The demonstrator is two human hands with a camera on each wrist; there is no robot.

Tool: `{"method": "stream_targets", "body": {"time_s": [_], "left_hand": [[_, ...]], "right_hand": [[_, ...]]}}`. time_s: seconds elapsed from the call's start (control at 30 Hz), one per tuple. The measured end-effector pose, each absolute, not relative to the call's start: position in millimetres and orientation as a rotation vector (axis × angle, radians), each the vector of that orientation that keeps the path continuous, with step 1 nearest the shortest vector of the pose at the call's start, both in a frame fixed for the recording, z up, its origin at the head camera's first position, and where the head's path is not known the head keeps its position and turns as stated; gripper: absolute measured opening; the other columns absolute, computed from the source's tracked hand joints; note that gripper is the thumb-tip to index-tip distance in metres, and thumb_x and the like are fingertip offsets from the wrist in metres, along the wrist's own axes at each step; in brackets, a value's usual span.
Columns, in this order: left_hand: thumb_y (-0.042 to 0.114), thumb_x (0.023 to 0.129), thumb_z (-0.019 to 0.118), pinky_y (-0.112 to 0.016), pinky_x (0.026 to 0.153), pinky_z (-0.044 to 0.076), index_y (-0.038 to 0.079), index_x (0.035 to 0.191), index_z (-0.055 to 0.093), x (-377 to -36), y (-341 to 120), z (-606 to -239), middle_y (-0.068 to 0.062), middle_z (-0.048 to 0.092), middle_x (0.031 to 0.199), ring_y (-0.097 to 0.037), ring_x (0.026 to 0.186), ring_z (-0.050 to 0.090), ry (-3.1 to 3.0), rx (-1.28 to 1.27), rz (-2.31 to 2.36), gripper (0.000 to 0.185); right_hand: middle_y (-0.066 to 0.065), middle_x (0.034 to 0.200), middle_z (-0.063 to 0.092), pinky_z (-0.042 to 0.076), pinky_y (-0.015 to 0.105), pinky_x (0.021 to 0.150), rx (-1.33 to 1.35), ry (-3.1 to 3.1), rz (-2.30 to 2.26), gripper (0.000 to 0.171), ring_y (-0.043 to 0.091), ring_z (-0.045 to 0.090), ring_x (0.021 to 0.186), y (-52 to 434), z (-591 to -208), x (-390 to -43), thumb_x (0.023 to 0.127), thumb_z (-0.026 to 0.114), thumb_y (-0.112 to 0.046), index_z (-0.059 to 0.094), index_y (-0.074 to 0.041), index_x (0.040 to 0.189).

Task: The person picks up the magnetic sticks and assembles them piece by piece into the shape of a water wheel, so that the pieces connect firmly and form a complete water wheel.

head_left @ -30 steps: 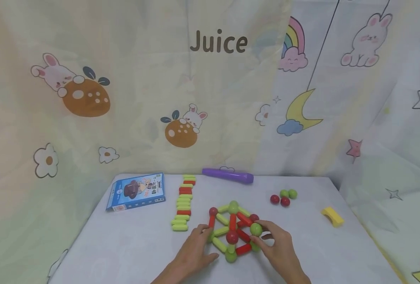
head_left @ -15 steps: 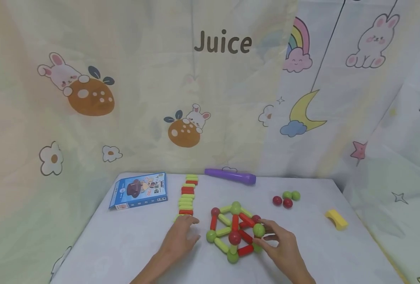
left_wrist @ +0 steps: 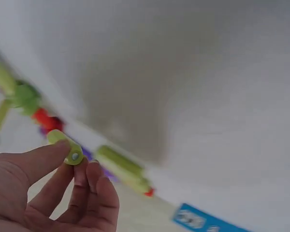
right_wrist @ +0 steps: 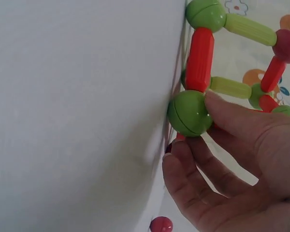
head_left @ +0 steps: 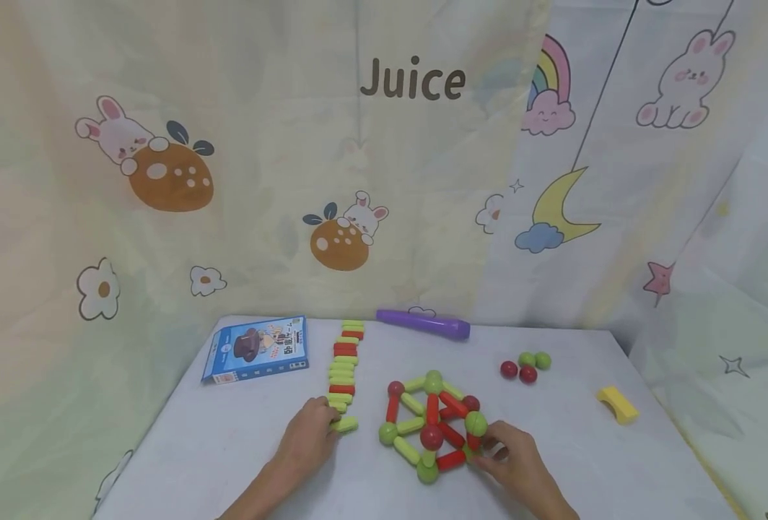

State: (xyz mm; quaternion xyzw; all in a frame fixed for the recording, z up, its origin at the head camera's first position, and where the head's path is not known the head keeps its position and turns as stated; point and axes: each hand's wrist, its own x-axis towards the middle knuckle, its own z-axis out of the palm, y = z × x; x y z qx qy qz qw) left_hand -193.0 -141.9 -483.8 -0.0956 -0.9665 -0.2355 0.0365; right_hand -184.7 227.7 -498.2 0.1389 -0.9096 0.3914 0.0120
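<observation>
Collapse is what we fear: the left hand point(head_left: 307, 435) pinches a green rod point(head_left: 346, 425) left of the ball-and-rod frame point(head_left: 432, 410) on the counter point(head_left: 221, 440), the right hand point(head_left: 515, 456) holds that frame's near-right green ball point(right_wrist: 187, 115), and an uneven tug there could pull it apart.

The left hand point(left_wrist: 53, 193) pinched a yellow-green rod point(left_wrist: 56, 136), its metallic end point(left_wrist: 75, 156) exposed; beyond it lay a green ball point(left_wrist: 25, 99) and a blue box point(left_wrist: 203, 220).
</observation>
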Motion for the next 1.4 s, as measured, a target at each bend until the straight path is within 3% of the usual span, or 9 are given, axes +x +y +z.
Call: {"method": "stream_targets", "body": {"time_s": [0.17, 0.33, 0.53, 0.8, 1.03, 1.23, 1.4], "left_hand": [[0.006, 0.089, 0.087, -0.029, 0.076, 0.057, 0.005, 0.111, 0.082, -187, -108, -453, 0.002, 0.068, 0.097, -0.014, 0.089, 0.061, -2.896, -0.436, -0.928, 0.023], [0.010, 0.093, 0.085, -0.022, 0.073, 0.053, 0.005, 0.118, 0.082, -195, -78, -442, 0.001, 0.065, 0.097, -0.012, 0.087, 0.056, -2.794, -0.541, -0.973, 0.025], [0.013, 0.094, 0.086, -0.022, 0.074, 0.054, 0.002, 0.120, 0.080, -206, -65, -446, -0.006, 0.067, 0.101, -0.012, 0.088, 0.054, -2.750, -0.551, -0.904, 0.029], [0.013, 0.095, 0.085, -0.023, 0.077, 0.056, 0.003, 0.120, 0.080, -211, -62, -449, -0.002, 0.066, 0.100, -0.011, 0.089, 0.056, -2.728, -0.562, -0.957, 0.028], [0.017, 0.092, 0.088, -0.032, 0.081, 0.060, 0.006, 0.128, 0.077, -211, -77, -457, -0.007, 0.070, 0.112, -0.023, 0.100, 0.066, -2.865, -0.514, -1.097, 0.040], [0.016, 0.087, 0.091, -0.027, 0.072, 0.055, 0.005, 0.118, 0.079, -202, -83, -481, 0.002, 0.071, 0.098, -0.012, 0.085, 0.061, -3.031, -0.553, -1.146, 0.034], [0.007, 0.088, 0.087, -0.024, 0.076, 0.056, 0.007, 0.116, 0.081, -198, -81, -492, 0.006, 0.074, 0.096, -0.005, 0.085, 0.061, -2.975, -0.658, -1.198, 0.029]], "right_hand": [[-0.006, 0.094, 0.071, 0.059, 0.020, 0.070, 0.393, -2.861, 1.221, 0.029, 0.005, 0.065, 0.083, 228, -500, -185, 0.079, 0.093, -0.003, 0.076, -0.014, 0.100], [-0.006, 0.096, 0.073, 0.059, 0.020, 0.071, 0.398, -2.850, 1.238, 0.028, 0.005, 0.065, 0.084, 228, -501, -186, 0.080, 0.093, -0.003, 0.078, -0.014, 0.101], [-0.003, 0.100, 0.075, 0.060, 0.021, 0.071, 0.466, -2.827, 1.298, 0.030, 0.005, 0.066, 0.086, 229, -503, -187, 0.081, 0.092, -0.005, 0.079, -0.012, 0.106], [-0.004, 0.099, 0.074, 0.060, 0.021, 0.071, 0.464, -2.819, 1.312, 0.030, 0.006, 0.066, 0.087, 231, -502, -188, 0.080, 0.093, -0.005, 0.079, -0.012, 0.106], [-0.001, 0.098, 0.074, 0.061, 0.023, 0.070, 0.492, -2.802, 1.290, 0.028, 0.009, 0.068, 0.086, 236, -501, -192, 0.081, 0.092, -0.002, 0.078, -0.010, 0.104], [0.001, 0.100, 0.076, 0.061, 0.022, 0.071, 0.468, -2.798, 1.269, 0.032, 0.020, 0.073, 0.090, 244, -503, -202, 0.079, 0.092, 0.002, 0.079, -0.010, 0.105], [0.003, 0.102, 0.077, 0.062, 0.023, 0.073, 0.457, -2.774, 1.264, 0.031, 0.025, 0.073, 0.094, 249, -504, -214, 0.080, 0.090, 0.005, 0.077, -0.009, 0.105]]}}
